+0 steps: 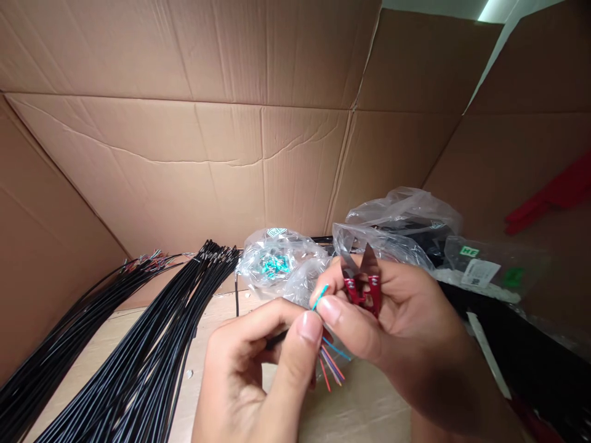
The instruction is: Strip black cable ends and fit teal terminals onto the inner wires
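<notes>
My left hand (249, 369) is closed, thumb against forefinger, on the end of a black cable (276, 339) whose sheath is mostly hidden by the fingers. Several thin coloured wires (331, 363), red, orange, purple and blue among them, fan out below the fingertips. One teal wire (320, 297) points upward between both hands, where my right hand (392, 320) pinches it between thumb and forefinger. Tucked in the right hand's palm is a pair of small red snips (362, 286), blades up and apart.
Bundles of black cables (138, 351) lie at left, some with bare coloured wire ends (152, 261). A clear bag of teal parts (274, 266) sits behind my hands. More plastic bags (401, 212) stand at right. Cardboard walls (221, 135) enclose the table (212, 338).
</notes>
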The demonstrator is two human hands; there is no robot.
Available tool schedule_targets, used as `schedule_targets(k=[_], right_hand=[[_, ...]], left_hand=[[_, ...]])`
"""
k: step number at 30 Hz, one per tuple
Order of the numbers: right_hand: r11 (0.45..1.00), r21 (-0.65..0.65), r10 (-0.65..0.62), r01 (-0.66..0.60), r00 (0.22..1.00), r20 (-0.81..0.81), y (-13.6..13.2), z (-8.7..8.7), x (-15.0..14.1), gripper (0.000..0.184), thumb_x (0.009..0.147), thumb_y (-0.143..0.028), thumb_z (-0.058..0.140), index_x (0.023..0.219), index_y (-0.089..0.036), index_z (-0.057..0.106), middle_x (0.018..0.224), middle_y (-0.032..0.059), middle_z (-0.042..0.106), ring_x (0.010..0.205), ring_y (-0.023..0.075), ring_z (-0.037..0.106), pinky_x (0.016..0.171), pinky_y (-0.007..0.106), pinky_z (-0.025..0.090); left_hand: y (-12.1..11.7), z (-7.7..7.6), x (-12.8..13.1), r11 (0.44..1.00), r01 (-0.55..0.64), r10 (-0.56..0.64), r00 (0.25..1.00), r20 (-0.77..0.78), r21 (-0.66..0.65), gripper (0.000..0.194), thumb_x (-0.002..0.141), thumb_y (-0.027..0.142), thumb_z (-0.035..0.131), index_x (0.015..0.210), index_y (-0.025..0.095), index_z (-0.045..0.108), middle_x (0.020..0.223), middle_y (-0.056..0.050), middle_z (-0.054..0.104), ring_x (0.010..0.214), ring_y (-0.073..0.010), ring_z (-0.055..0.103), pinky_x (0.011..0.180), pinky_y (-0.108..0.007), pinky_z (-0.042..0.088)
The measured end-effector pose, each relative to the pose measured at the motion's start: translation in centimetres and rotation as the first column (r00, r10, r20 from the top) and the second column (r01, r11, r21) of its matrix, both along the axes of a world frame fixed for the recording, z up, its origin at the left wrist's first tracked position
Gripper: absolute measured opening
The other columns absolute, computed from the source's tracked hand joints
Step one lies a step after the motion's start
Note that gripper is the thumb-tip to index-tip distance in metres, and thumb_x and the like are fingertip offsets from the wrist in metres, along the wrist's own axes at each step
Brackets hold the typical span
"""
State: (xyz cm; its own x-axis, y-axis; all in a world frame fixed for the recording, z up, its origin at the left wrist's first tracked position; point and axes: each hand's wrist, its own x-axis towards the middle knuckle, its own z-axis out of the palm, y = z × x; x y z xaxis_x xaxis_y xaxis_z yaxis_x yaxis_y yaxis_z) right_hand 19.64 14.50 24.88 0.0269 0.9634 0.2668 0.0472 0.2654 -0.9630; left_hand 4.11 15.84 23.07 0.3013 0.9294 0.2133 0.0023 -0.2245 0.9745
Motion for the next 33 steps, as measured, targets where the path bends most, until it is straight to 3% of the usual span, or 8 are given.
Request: schedule_targets(k=[6,12,15,17,20,25,28,33], right_hand=[[1.0,0.025,-0.013,0.012,0.999,0.041,0.0,0.1,-0.1,0.013,0.088,-0.026,0.067,0.076,-0.022,0.065,0.07,-0.0017,0.061,0.063,0.0106,0.06,0.058,0.019,0.05],[0.993,0.107,-0.066,0.058,0.996,0.067,-0.1,0.1,0.0,0.013,0.09,-0.026,0.069,0.077,-0.024,0.068,0.071,-0.0026,0.063,0.066,0.0102,0.061,0.062,0.018,0.051],[0.993,0.105,-0.067,0.058,0.994,0.083,-0.2,-0.1,0.2,0.013,0.092,-0.025,0.066,0.08,-0.023,0.07,0.071,-0.0024,0.064,0.064,0.0105,0.06,0.059,0.019,0.049],[0.992,0.112,-0.074,0.062,0.991,0.108,-0.2,-0.2,0.3,0.012,0.093,-0.024,0.065,0.082,-0.022,0.072,0.071,-0.0019,0.064,0.063,0.0109,0.059,0.058,0.019,0.048],[0.989,0.14,-0.069,0.05,0.989,0.132,-0.2,-0.2,0.3,0.015,0.092,-0.02,0.064,0.08,-0.022,0.073,0.071,-0.0018,0.066,0.064,0.0111,0.06,0.059,0.02,0.049],[0.986,0.156,-0.079,0.058,0.989,0.128,-0.1,0.0,0.0,0.022,0.091,-0.014,0.062,0.07,-0.02,0.068,0.068,-0.0027,0.063,0.062,0.0093,0.058,0.057,0.017,0.047],[0.984,0.145,-0.124,0.106,0.985,0.121,0.0,0.0,0.0,0.015,0.089,-0.018,0.066,0.075,-0.021,0.07,0.066,-0.0028,0.061,0.059,0.0096,0.054,0.053,0.018,0.045],[0.987,0.11,-0.131,0.116,0.983,0.131,-0.2,0.0,0.1,0.012,0.09,-0.021,0.067,0.078,-0.021,0.07,0.066,-0.002,0.058,0.059,0.0103,0.053,0.052,0.019,0.045]], left_hand=[[0.3,-0.2,0.1,0.999,0.022,-0.02,0.998,0.052,-0.039,0.037,0.094,0.044,0.066,0.068,0.017,0.071,0.058,-0.001,0.055,0.053,-0.0098,0.044,0.048,-0.018,0.039],[0.2,0.1,0.2,0.999,0.032,-0.032,0.999,-0.002,0.002,0.036,0.095,0.04,0.064,0.068,0.017,0.07,0.059,-0.001,0.058,0.053,-0.0094,0.047,0.049,-0.017,0.04],[0.1,0.0,0.5,0.999,-0.033,0.033,0.998,0.05,-0.004,0.018,0.093,0.038,0.068,0.092,0.02,0.073,0.061,0.001,0.061,0.054,-0.0105,0.053,0.048,-0.016,0.043],[0.1,0.0,0.7,0.995,-0.097,0.096,0.991,0.095,0.009,0.017,0.09,0.034,0.072,0.103,0.023,0.07,0.068,0.001,0.065,0.058,-0.0117,0.06,0.053,-0.016,0.049],[0.1,0.0,0.8,0.982,-0.166,0.157,0.982,0.103,0.085,0.007,0.089,0.029,0.073,0.092,0.024,0.07,0.08,0.0,0.069,0.067,-0.013,0.065,0.06,-0.017,0.054],[0.1,-0.3,0.8,0.953,-0.23,0.219,0.973,0.079,0.199,0.006,0.088,0.021,0.073,0.084,0.024,0.07,0.08,0.002,0.067,0.065,-0.012,0.063,0.055,-0.017,0.052],[-0.2,-0.4,1.4,0.894,-0.347,0.333,0.938,0.097,0.284,0.01,0.085,0.014,0.075,0.084,0.024,0.07,0.084,0.002,0.069,0.073,-0.0135,0.065,0.062,-0.019,0.053],[-0.5,-1.1,2.3,0.718,-0.515,0.482,0.853,0.199,0.469,0.022,0.081,0.004,0.076,0.088,0.024,0.071,0.085,0.002,0.07,0.082,-0.0171,0.066,0.073,-0.026,0.053]])
